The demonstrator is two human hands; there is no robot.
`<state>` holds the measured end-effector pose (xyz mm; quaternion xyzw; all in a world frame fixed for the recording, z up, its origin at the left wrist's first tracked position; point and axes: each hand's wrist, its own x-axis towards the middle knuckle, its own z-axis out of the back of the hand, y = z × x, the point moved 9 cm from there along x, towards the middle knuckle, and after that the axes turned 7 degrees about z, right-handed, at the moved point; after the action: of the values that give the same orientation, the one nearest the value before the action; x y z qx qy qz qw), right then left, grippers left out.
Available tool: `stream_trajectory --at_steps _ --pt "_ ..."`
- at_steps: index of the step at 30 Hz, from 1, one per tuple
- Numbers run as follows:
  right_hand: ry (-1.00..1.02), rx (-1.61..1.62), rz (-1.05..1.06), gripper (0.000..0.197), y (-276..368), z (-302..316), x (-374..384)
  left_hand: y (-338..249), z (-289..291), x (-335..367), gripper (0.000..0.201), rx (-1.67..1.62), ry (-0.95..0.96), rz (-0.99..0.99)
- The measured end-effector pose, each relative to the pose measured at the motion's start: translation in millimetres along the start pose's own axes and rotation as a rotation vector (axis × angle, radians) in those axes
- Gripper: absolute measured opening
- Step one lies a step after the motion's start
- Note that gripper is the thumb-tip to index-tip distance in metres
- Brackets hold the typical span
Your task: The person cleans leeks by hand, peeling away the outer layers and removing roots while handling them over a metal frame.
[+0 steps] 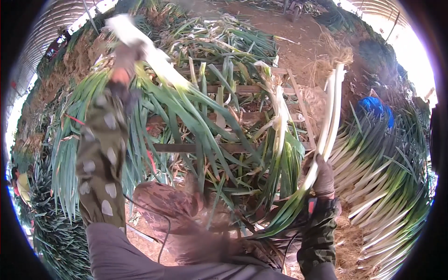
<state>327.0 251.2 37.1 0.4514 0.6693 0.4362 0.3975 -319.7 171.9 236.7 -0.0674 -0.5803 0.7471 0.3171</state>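
Gripping leeks (335,109) in right hand (324,179)

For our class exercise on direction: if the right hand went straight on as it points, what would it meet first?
Beyond the stalks it grips, the right hand's way looks free over brown ground, a wooden bar lying leftward; depth is unclear.

long white-and-green leeks (368,191) lie right of a slatted brown wooden rack (300,108), a crumpled blue bundle (376,109) at their far end; loose green leaves (247,39) heap behind the rack.
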Motion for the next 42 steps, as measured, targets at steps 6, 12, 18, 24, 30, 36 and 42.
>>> stream_trajectory --at_steps 6,12,18,24,30,36,42 --pt "0.042 -0.084 -0.007 0.036 -8.1 8.7 10.9 147.1 -183.2 -333.2 0.043 0.657 1.372 0.078" --pt "-0.084 -0.073 -0.030 0.027 -23.2 31.8 14.4 117.3 -172.9 -441.3 0.059 0.851 2.183 -0.039" --pt "-0.023 -0.025 -0.050 0.031 -30.7 33.4 23.1 -136.2 -180.7 -29.5 0.079 0.490 0.503 -0.494" --pt "-0.071 -0.014 -0.061 0.036 -20.6 27.7 24.5 96.0 -155.5 70.1 0.101 0.810 0.267 -0.022" --pt "-0.119 -0.021 -0.088 0.040 -23.4 11.3 27.6 347.1 -127.2 -22.8 0.122 0.970 0.255 0.622" --pt "-0.028 -0.023 -0.083 0.049 -21.3 -8.8 26.2 321.1 -276.5 3.7 0.132 0.703 0.265 0.341" --pt "-0.160 -0.097 -0.144 0.046 -25.2 17.5 21.9 253.9 -458.1 -83.0 0.122 0.651 0.463 0.381"
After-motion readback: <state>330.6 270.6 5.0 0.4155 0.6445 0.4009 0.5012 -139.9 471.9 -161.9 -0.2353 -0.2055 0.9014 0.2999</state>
